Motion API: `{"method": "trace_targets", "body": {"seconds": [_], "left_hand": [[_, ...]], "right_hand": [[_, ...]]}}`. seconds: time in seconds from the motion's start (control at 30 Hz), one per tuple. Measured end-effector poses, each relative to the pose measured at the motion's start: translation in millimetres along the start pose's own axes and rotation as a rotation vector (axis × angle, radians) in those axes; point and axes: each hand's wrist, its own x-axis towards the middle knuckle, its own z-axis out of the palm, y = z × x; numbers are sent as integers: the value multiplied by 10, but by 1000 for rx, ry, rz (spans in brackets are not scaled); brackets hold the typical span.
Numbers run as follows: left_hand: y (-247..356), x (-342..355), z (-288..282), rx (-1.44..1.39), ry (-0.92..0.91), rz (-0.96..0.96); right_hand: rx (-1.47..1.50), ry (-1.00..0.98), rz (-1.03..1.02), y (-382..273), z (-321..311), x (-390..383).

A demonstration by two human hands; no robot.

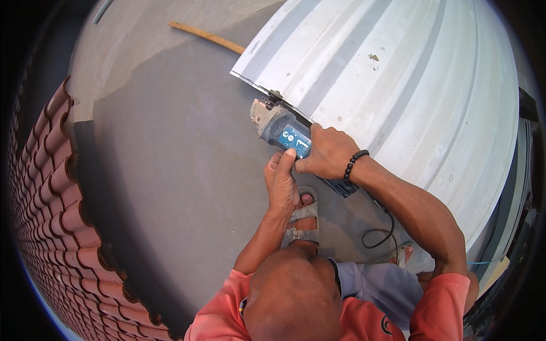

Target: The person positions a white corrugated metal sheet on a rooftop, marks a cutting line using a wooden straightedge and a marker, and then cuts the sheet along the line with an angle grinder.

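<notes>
An angle grinder (pixel 287 133) with a dark body and a blue label lies between my hands. My right hand (pixel 331 152), wearing a black beaded bracelet (pixel 354 165) at the wrist, wraps around its body. Closed against the grinder's near side is my left hand (pixel 281 181), thumb up by the label, other fingers mostly hidden. The grinder's head and dark disc (pixel 275 95) are at the edge of a white ribbed metal sheet (pixel 352 74). Whether the disc touches the sheet or spins, I cannot tell.
A wooden stick (pixel 207 36) pokes out from beneath the sheet's far left corner. Reddish roof tiles (pixel 57 216) line the left side. A black cord (pixel 378 232) loops on the grey floor (pixel 170 159) near my sandalled feet (pixel 304 219).
</notes>
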Motion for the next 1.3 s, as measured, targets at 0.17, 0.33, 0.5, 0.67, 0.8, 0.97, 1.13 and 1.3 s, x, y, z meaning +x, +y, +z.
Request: {"method": "trace_targets", "body": {"seconds": [0.17,0.33,0.5,0.67,0.8,0.97,1.13,1.3], "left_hand": [[-8,-14,-4,8,-5,-3],[-17,-40,18,0,-6,-1],[-51,-55,-33,57,-42,-7],[-64,-75,-31,61,-59,-5],[-78,-89,-33,70,-53,-18],[-95,-100,-33,93,-40,-38],[-72,-130,-14,107,-64,-72],[-72,-169,-2,100,-60,-119]], "right_hand": [[1,2,-6,11,-3,-17],[-1,9,-8,31,7,-35],[1,8,6,49,16,-68],[13,-6,9,37,-6,-112],[3,0,5,64,10,-115],[-1,0,7,84,16,-119],[-7,17,11,86,3,-165],[9,5,20,100,0,-204]]}}
